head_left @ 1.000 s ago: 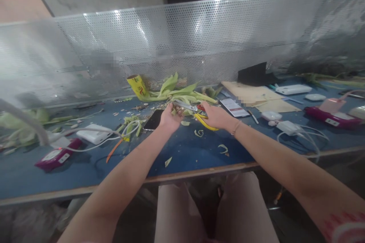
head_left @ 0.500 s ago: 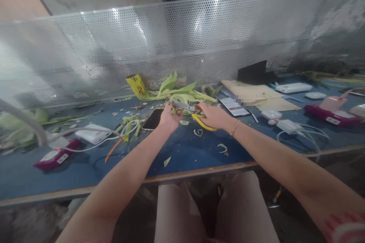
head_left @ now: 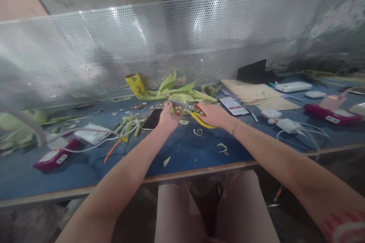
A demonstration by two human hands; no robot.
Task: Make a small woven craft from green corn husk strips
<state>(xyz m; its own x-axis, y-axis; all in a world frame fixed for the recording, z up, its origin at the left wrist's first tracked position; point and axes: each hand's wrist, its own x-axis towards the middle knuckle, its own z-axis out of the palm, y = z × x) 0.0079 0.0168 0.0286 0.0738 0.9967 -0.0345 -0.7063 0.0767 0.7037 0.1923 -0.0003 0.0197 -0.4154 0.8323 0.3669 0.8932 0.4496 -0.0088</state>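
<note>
My right hand (head_left: pixel 213 114) grips scissors (head_left: pixel 182 104) with metal blades and red and yellow handles. The blades point left, across to my left hand (head_left: pixel 170 118). The fingers of my left hand are bent together around something small near the blades, which I cannot make out. Just beyond both hands lie pale green leaves (head_left: pixel 182 93) on the blue tabletop. A dark-screened phone (head_left: pixel 152 120) sits beside my left hand. To the right of my right hand lies a phone with a lit screen (head_left: pixel 234 106).
A yellow printed tube (head_left: pixel 137 85) lies by the perforated metal screen (head_left: pixel 182 38). Purple power strips (head_left: pixel 55 155), white chargers (head_left: pixel 92 133) and cables are at both sides. Brown paper (head_left: pixel 256 93) lies at the right. Peel scraps (head_left: pixel 167 161) dot the table near its front edge.
The yellow handle of the scissors has shifted slightly up toward the red one, and the blades look closer together. Both hands stay in nearly the same place.
</note>
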